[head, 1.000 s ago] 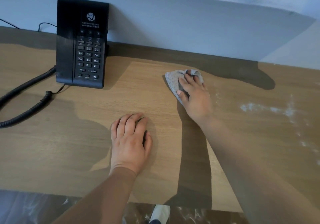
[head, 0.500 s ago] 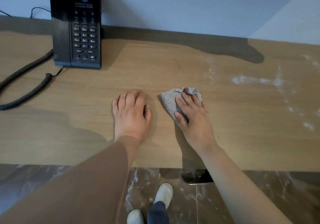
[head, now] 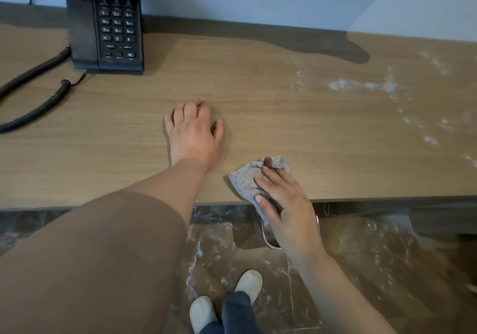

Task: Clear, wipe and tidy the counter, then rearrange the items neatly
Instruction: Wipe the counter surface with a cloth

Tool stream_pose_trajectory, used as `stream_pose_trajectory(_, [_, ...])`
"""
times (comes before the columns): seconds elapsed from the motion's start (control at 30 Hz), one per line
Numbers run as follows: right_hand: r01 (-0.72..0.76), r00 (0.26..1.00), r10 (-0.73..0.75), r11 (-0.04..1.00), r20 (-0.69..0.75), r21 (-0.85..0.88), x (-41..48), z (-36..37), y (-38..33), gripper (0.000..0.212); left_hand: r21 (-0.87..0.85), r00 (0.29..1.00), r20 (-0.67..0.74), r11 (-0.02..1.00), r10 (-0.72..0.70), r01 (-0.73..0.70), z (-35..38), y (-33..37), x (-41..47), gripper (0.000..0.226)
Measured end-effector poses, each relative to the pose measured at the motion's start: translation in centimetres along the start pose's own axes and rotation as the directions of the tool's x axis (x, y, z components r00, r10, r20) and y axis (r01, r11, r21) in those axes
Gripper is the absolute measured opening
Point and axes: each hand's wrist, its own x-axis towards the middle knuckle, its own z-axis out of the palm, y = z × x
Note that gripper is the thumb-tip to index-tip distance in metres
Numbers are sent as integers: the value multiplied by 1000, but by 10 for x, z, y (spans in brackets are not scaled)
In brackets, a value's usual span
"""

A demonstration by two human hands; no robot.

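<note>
My right hand (head: pixel 285 204) presses a grey dotted cloth (head: pixel 246 178) at the front edge of the wooden counter (head: pixel 258 101); part of the cloth hangs over the edge. My left hand (head: pixel 193 132) rests flat on the counter with its fingers together, holding nothing, a little left of and behind the cloth. White powder (head: pixel 361 85) is smeared over the counter's right side. A black desk phone (head: pixel 105 21) stands at the back left against the wall.
The phone's coiled cord (head: pixel 38 101) loops over the counter's left part. Below the counter edge is a marbled floor (head: pixel 361 269) dusted with white, a metal-rimmed bin (head: pixel 269 240) under my right hand, and my feet in white slippers (head: pixel 247 282).
My right hand has dragged the cloth from the back of the counter toward me to the front edge. My left hand has stayed flat on the counter.
</note>
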Motion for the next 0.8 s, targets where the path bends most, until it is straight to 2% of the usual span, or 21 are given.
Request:
stream_pose_trajectory(0.17, [49, 998, -50, 998, -23, -48, -25, -6, -2, 36, -7, 1000, -12, 1000, 6, -6, 0, 0, 0, 42])
stream_pose_trajectory(0.4, [68, 992, -70, 997, 101, 22, -31, -40, 0, 39, 6, 1000, 12, 1000, 10, -10, -3, 1, -1, 43])
stream_pose_trajectory(0.53, [78, 997, -78, 997, -3, 17, -8, -62, 2, 40, 19, 1000, 22, 1000, 6, -6, -5, 2, 0, 44])
stream_pose_trajectory(0.8, [79, 989, -57, 983, -136, 163, 87, -88, 27, 38, -14, 999, 29, 1000, -27, 27, -7, 4, -1, 43])
